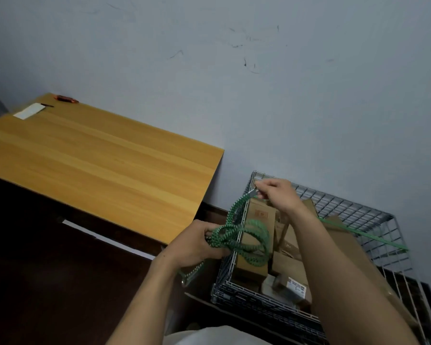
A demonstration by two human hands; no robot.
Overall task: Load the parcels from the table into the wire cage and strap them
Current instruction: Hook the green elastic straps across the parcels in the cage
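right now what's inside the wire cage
Brown cardboard parcels sit in the wire cage, one bearing a white label. The right forearm and the green strap coils cover some; the cage floor is hidden.

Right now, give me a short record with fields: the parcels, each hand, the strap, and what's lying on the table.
parcels: cardboard boxes inside the wire cage
left hand: grips coiled loops of the green strap
right hand: pinches the strap's metal hook at the cage's far left corner
table: white paper, pen and orange item at its far corner
stage: loading looks done, strapping under way
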